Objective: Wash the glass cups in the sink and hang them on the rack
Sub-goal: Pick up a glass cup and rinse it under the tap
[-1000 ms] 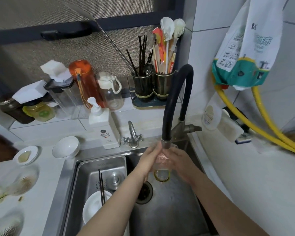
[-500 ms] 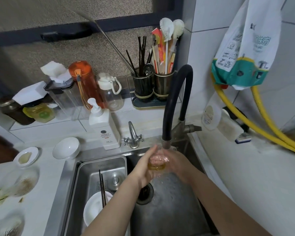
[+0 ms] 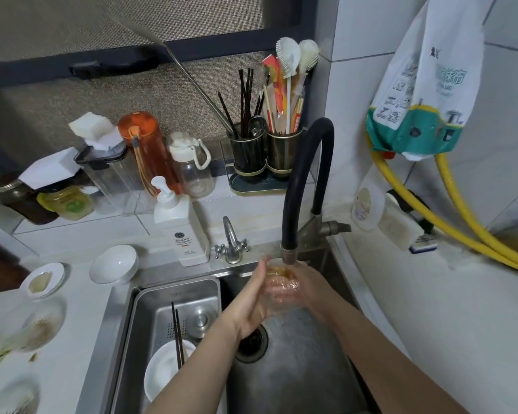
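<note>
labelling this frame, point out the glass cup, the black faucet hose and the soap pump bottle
glass cup [image 3: 281, 286], head view, clear wall between the hands
black faucet hose [image 3: 300, 162], head view, left side of arch
soap pump bottle [image 3: 181, 231], head view, white body

A clear glass cup [image 3: 280, 286] with an amber-tinted band at one end is held between both hands over the right basin of the sink [image 3: 296, 369], right under the tap's nozzle. It is tilted, amber end toward the far side, just below the spout. Its wet, glossy wall shows the fingers behind it. It sits above and just far-right of the drain, not touching the basin floor
</note>
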Motion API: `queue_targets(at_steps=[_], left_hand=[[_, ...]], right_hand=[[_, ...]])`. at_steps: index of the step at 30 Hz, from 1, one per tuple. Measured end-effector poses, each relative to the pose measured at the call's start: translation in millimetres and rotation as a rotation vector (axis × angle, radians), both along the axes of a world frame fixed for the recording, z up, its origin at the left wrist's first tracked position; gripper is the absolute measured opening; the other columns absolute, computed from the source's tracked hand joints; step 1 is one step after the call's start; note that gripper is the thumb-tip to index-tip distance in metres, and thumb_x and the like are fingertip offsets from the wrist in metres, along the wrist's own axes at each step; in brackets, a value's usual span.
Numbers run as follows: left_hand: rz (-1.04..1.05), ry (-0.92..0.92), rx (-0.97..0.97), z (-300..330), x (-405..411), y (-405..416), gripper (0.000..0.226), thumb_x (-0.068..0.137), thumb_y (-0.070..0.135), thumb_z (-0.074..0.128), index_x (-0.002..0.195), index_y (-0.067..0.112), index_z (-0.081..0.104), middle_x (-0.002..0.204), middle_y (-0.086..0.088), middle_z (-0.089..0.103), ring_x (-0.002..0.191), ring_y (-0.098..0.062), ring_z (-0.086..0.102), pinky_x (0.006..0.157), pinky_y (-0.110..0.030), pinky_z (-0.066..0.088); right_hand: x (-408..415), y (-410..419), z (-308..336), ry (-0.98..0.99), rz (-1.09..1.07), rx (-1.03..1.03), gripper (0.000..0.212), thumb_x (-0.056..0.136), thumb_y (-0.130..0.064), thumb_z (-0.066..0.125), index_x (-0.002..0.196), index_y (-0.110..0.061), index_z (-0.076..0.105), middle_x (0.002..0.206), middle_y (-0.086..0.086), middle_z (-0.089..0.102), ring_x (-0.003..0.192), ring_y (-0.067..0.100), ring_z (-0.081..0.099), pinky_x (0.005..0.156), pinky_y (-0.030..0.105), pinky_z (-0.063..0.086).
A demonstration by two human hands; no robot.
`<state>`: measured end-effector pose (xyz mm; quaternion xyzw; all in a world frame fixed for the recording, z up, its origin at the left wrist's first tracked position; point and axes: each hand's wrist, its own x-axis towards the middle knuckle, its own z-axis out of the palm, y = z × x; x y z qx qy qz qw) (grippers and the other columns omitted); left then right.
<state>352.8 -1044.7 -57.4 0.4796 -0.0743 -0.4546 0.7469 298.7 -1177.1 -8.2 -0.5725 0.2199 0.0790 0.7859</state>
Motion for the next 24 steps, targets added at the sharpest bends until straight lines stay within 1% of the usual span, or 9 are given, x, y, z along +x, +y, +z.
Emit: queue_targets(at_steps=[3, 5, 6, 8, 10, 12, 16, 20, 24], left_hand=[[0.03, -0.046, 0.046, -3.9, -0.1, 1.0, 0.081, 0.067, 0.07, 0.071, 0.137, 0.039, 0.047, 0.127, -0.015, 0.062, 0.115, -0.033, 0.063, 0.089, -0.054, 0.053], [0.072, -0.073, 0.153, 1.3, -0.3, -2.9, 0.085, 0.059, 0.079, 0.068, 0.129, 0.031, 0.057, 0.116, -0.007, 0.068, 0.11, -0.027, 0.066, 0.084, -0.05, 0.056], [0.088, -0.073, 0.207, 4.9, 0.3, -4.6, 0.084, 0.057, 0.085, 0.063, 0.119, 0.027, 0.065, 0.113, -0.005, 0.069, 0.109, -0.026, 0.067, 0.084, -0.049, 0.057], [0.119, -0.033, 0.294, 8.2, 2.0, -5.2, 0.089, 0.057, 0.092, 0.053, 0.111, 0.023, 0.071, 0.116, -0.008, 0.069, 0.112, -0.028, 0.064, 0.088, -0.055, 0.055], [0.121, 0.038, 0.325, 8.2, 1.4, -3.5, 0.095, 0.057, 0.094, 0.048, 0.119, 0.024, 0.067, 0.126, -0.012, 0.064, 0.116, -0.033, 0.062, 0.088, -0.059, 0.053], [0.12, 0.078, 0.337, 5.9, -1.8, -1.4, 0.1, 0.054, 0.096, 0.047, 0.127, 0.029, 0.061, 0.134, -0.009, 0.058, 0.12, -0.036, 0.058, 0.083, -0.057, 0.056], [0.111, 0.021, 0.389, 2.1, -8.7, -0.7, 0.098, 0.048, 0.087, 0.067, 0.124, 0.025, 0.061, 0.133, -0.008, 0.058, 0.117, -0.03, 0.06, 0.069, -0.041, 0.059], [0.128, 0.041, 0.437, 1.6, -9.9, 2.7, 0.097, 0.046, 0.09, 0.063, 0.117, 0.024, 0.066, 0.12, -0.012, 0.068, 0.1, -0.028, 0.071, 0.068, -0.043, 0.059], [0.132, 0.087, 0.427, 1.1, -12.0, 3.5, 0.1, 0.047, 0.093, 0.058, 0.126, 0.03, 0.06, 0.124, -0.01, 0.066, 0.103, -0.028, 0.07, 0.074, -0.046, 0.06]], right_hand=[[1.9, -0.6, 2.5, -0.003, 0.05, -0.067, 0.034, 0.096, -0.023, 0.05, 0.112, 0.003, 0.065, 0.107, 0.025, 0.065, 0.094, 0.031, 0.061, 0.085, 0.039, 0.049], [2.5, 0.7, -4.5, -0.012, 0.066, -0.151, 0.029, 0.098, -0.013, 0.047, 0.11, 0.011, 0.06, 0.102, 0.02, 0.062, 0.095, 0.026, 0.063, 0.092, 0.036, 0.047], [5.6, 2.3, -7.1, 0.017, 0.052, -0.155, 0.027, 0.1, -0.01, 0.043, 0.104, 0.01, 0.06, 0.097, 0.015, 0.061, 0.089, 0.018, 0.066, 0.089, 0.027, 0.048], [1.0, 6.6, -11.0, 0.027, 0.169, -0.183, 0.036, 0.104, -0.027, 0.035, 0.108, -0.007, 0.065, 0.1, 0.002, 0.066, 0.091, 0.005, 0.068, 0.088, 0.021, 0.048], [-9.8, 6.4, -15.4, 0.011, 0.375, -0.438, 0.048, 0.099, -0.052, 0.028, 0.114, -0.025, 0.066, 0.111, -0.007, 0.068, 0.107, 0.009, 0.064, 0.095, 0.029, 0.047], [-14.8, 1.9, -17.9, -0.006, 0.486, -0.72, 0.053, 0.095, -0.059, 0.023, 0.11, -0.03, 0.064, 0.115, -0.004, 0.067, 0.108, 0.014, 0.061, 0.097, 0.034, 0.044], [-9.8, 3.4, -8.7, -0.072, 0.588, -0.74, 0.045, 0.095, -0.058, 0.024, 0.129, -0.041, 0.048, 0.136, -0.007, 0.055, 0.122, 0.011, 0.051, 0.105, 0.039, 0.038], [-11.6, 5.4, -3.8, -0.154, 0.782, -0.888, 0.04, 0.092, -0.039, 0.04, 0.129, -0.028, 0.045, 0.116, 0.0, 0.063, 0.11, 0.021, 0.059, 0.097, 0.044, 0.047], [-13.7, 6.4, -3.2, -0.164, 0.798, -1.16, 0.057, 0.087, -0.051, 0.038, 0.137, -0.023, 0.036, 0.115, 0.007, 0.064, 0.104, 0.026, 0.061, 0.09, 0.04, 0.05]])
